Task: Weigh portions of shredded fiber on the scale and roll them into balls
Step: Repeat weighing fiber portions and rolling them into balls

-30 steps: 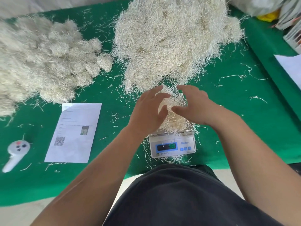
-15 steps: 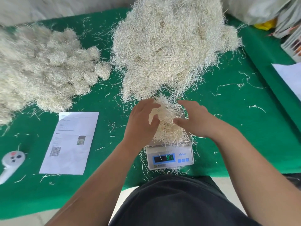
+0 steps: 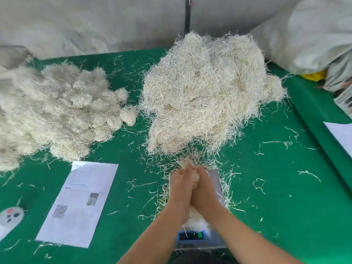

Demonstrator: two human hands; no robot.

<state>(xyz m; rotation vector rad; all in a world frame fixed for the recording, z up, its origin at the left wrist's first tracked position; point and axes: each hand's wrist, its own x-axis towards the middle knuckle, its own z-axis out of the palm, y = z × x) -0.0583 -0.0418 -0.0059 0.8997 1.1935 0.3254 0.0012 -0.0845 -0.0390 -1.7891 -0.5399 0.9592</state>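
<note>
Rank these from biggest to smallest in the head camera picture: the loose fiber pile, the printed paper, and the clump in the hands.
1. Loose fiber pile, biggest by far.
2. Printed paper.
3. Clump pressed between the left hand and right hand, smallest, though partly hidden by them.

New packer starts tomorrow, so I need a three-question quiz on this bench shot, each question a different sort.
1. True or false: the paper sheet lies right of the scale.
2. The left hand and right hand press together on: A) a fiber wad B) the remote C) the paper sheet
3. Fill in: the rolled balls lie ____ of the loose pile.

Key: 1 false; 2 A; 3 left
</note>
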